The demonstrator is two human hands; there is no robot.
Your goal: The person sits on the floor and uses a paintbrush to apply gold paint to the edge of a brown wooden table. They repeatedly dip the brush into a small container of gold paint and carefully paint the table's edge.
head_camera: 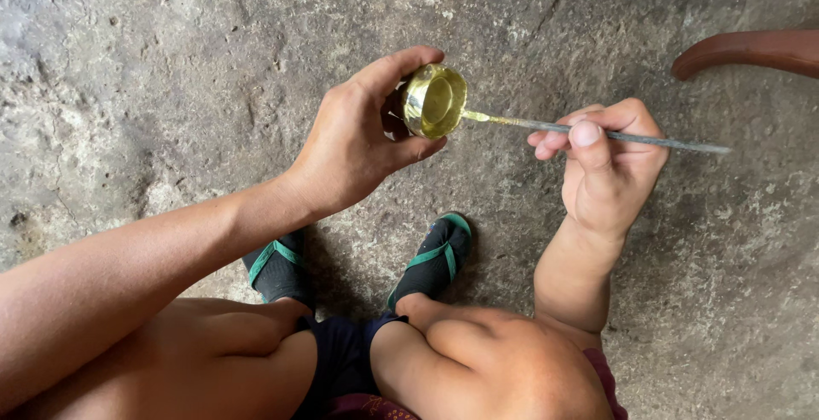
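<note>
Above bare floor [171, 70], hands grip cup [435, 100] and rod [648, 139].

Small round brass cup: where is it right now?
Head view, upper centre: small round brass cup gripped by left hand, with right hand's thin grey metal rod touching its rim.

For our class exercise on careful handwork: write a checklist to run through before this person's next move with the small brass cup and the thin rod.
1. Left hand grips the brass cup between thumb and fingers: ok.
2. Right hand pinches the thin rod firmly: ok.
3. Rod tip meets the cup's rim: ok.
4. Cup's open side faces the camera: ok.
5. Sandalled feet sit below the work, on the concrete floor: ok.
6. Whether the cup holds liquid: cannot tell.
</note>
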